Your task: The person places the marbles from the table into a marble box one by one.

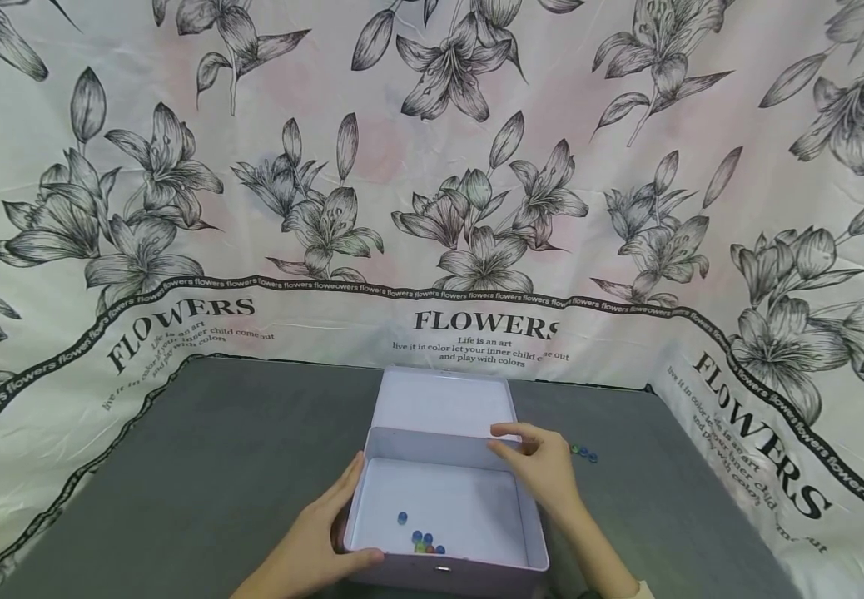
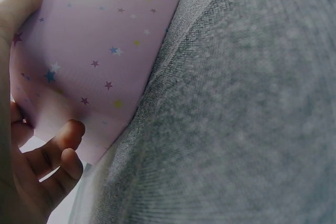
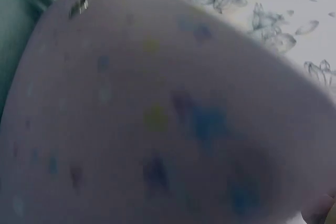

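The grey tabletop (image 1: 215,466) spreads out to the left of the left grip (image 1: 312,532), which holds the near left corner of the pale box (image 1: 477,507), its fingers laid along the outer left wall and its thumb over the near rim; the left wrist view shows that wall as pink with small stars. Just right of this grip, inside the box, lies one blue bead (image 1: 402,517), and a little farther right and nearer the front wall sits a small cluster of coloured beads (image 1: 417,537). The raised lid (image 1: 443,399) leans away beyond both grips, to the left of the right grip (image 1: 548,466). That grip is bent over the far right corner of the box, thumb and forefinger a narrow gap apart; whether anything is between them I cannot tell. Just right of it, on the tabletop outside the box, a few loose beads (image 1: 584,452) lie in a short row. The step in hand seems to be moving beads by hand while the left grip steadies the box; the next move probably calls for a fine fingertip pinch, with the box held level.
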Tool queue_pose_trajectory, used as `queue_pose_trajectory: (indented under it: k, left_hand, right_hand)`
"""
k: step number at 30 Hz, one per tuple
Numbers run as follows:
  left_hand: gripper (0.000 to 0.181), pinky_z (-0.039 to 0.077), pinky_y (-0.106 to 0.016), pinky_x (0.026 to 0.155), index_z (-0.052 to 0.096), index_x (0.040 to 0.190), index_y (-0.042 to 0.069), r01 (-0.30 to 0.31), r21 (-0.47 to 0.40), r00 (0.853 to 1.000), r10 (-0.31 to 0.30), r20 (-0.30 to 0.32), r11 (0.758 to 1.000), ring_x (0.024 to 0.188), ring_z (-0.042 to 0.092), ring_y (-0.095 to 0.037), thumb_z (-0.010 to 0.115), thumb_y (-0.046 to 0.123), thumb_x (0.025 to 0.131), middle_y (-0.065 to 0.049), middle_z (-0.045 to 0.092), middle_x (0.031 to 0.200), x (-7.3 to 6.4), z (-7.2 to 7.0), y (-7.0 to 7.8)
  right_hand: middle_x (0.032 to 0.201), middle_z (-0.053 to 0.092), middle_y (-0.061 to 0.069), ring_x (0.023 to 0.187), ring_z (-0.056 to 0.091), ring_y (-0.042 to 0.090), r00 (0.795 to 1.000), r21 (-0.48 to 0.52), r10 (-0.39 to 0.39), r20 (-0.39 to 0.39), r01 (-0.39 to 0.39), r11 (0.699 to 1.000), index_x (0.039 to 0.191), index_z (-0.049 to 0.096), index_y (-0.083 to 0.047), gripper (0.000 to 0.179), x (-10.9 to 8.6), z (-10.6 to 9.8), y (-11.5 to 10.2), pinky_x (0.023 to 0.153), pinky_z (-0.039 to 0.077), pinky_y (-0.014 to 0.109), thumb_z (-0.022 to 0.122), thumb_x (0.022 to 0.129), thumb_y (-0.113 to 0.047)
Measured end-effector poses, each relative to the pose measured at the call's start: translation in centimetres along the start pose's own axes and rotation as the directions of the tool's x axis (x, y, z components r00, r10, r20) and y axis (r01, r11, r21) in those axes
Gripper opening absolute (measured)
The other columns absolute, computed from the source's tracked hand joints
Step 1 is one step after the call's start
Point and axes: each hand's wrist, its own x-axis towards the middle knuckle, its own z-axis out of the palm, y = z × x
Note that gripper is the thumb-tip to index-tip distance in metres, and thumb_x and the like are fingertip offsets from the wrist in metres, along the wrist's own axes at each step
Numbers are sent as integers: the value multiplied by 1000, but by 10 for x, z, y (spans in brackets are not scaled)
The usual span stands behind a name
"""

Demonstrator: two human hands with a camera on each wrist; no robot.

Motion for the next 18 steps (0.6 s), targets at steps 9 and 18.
queue_pose_trajectory:
  k: [9, 18]
  left_hand:
    - [122, 32, -56, 123, 13, 172, 20, 27, -6, 999, -26, 23, 1000, 160, 19, -20, 89, 52, 82, 1, 10, 178, 1, -2, 0]
    - [123, 33, -57, 122, 11, 172, 20, 34, -11, 999, -33, 35, 999, 160, 20, -21, 89, 52, 83, -1, 10, 178, 3, -1, -2]
  right_hand:
    - [78, 78, 10, 46, 48, 4, 995, -106, 15, -96, -26, 994, 110, 84, -9, 22, 3, -30, 27, 44, 34, 21, 88, 89, -16]
    - [72, 75, 14, 43, 43, 5, 983, -207, 51, -177, -87, 975, 113, 83, -9, 23, 7, -63, 50, 41, 32, 23, 85, 92, -19]
